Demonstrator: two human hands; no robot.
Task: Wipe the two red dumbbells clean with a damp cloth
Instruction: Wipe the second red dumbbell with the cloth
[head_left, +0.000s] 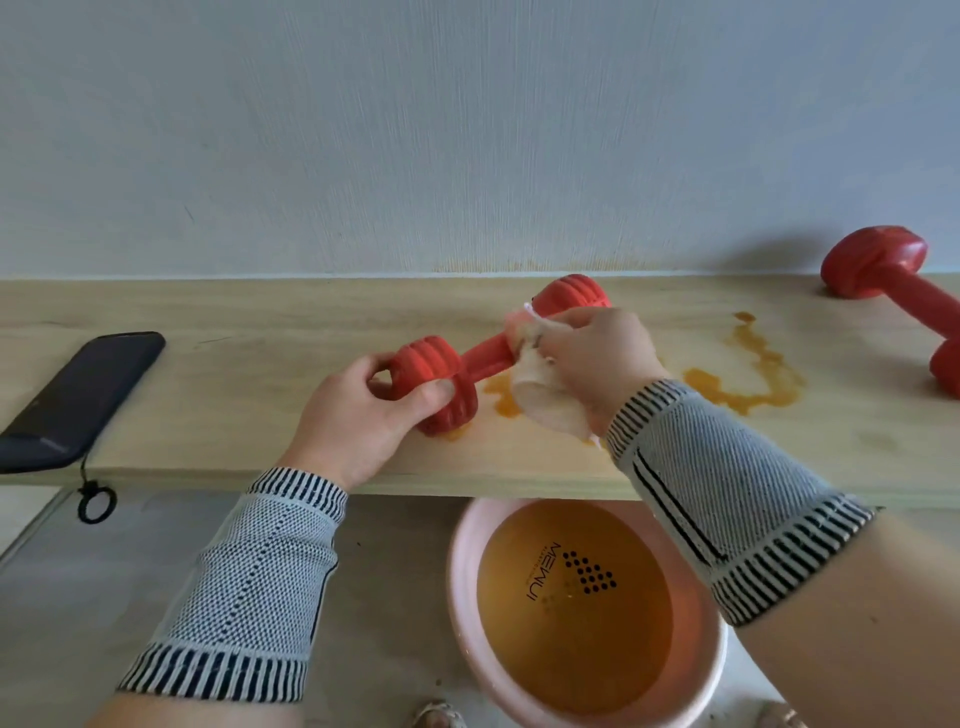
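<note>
second dumbbell (893, 296) is running off the right edge, near head mostly cut; cloth (545, 400) and right hand (597, 353) are covering part of the held dumbbell (467, 358) handle; counter (260, 374) edge is hiding the basin (462, 571) far rim; basin's near rim is getting cut at the bottom; phone (78, 400) is clipping at the left edge; basin lettering is partly too small to read

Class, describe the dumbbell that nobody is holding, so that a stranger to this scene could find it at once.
Start at the long pale wooden shelf running along the wall and follow it to its far right end. There, beyond the orange stains, lies a smooth red dumbbell, partly cut off by the picture's edge. Unlike the ribbed dumbbell mid-shelf, no hand or cloth touches it.
</note>
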